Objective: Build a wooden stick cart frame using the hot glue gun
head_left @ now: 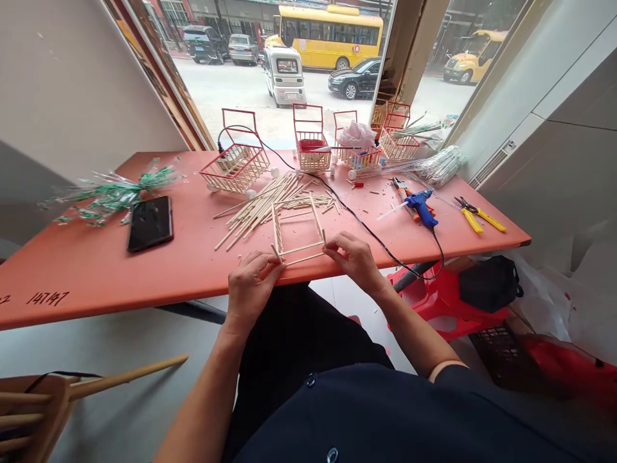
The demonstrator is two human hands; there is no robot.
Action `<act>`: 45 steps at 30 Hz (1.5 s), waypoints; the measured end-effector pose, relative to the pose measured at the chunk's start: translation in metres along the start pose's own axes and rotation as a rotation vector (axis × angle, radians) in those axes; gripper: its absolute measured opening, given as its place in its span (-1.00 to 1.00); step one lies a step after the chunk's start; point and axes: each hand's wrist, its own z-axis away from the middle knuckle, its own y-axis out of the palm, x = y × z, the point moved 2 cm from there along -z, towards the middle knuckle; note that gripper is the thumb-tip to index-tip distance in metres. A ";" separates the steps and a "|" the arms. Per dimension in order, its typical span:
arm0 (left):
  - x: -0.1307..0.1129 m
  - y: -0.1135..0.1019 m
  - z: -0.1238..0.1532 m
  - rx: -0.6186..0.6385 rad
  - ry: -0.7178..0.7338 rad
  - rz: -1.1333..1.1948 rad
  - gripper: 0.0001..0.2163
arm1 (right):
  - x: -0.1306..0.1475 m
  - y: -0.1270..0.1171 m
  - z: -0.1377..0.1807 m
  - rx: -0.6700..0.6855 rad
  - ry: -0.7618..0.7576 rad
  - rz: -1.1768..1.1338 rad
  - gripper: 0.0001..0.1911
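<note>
Near the front edge of the orange table (193, 276) stands a small open frame of thin wooden sticks (303, 248), with uprights at its corners. My left hand (251, 280) is closed, thumb and fingers pinching the frame's near left corner. At the near right corner, my right hand (355, 258) pinches the frame in the same way. Just behind the frame lies a heap of loose wooden sticks (263, 207), some long and some cut short.
Small stick-built carts (241, 167) with red handles line the back. A blue glue gun (420, 207), its black cord crossing the table, lies right beside yellow-handled pliers (475, 215). A black phone (150, 223) and green-and-silver tinsel (130, 186) lie left.
</note>
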 end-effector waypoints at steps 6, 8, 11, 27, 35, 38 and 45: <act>0.005 0.003 -0.006 0.023 -0.060 0.011 -0.87 | -0.002 0.005 -0.002 -0.018 0.063 0.019 -0.84; 0.005 0.006 -0.010 0.030 -0.072 0.012 -0.87 | -0.003 0.005 -0.001 -0.033 0.074 0.005 -0.84; 0.005 0.009 -0.014 0.043 -0.074 0.013 -0.87 | -0.006 0.006 -0.001 -0.052 0.093 0.000 -0.85; 0.005 0.002 -0.007 -0.060 -0.094 0.030 -0.84 | -0.013 0.002 -0.002 -0.034 0.083 -0.029 -0.80; 0.006 0.003 -0.007 -0.081 -0.154 0.049 -0.82 | -0.010 0.003 -0.003 -0.019 0.100 -0.020 -0.88; 0.005 0.004 -0.006 -0.097 -0.177 0.072 -0.80 | -0.009 0.003 -0.003 -0.011 0.116 -0.002 -0.89; 0.018 -0.001 -0.021 -0.113 -0.221 0.148 -0.66 | -0.008 0.003 -0.002 -0.004 0.119 0.015 -0.89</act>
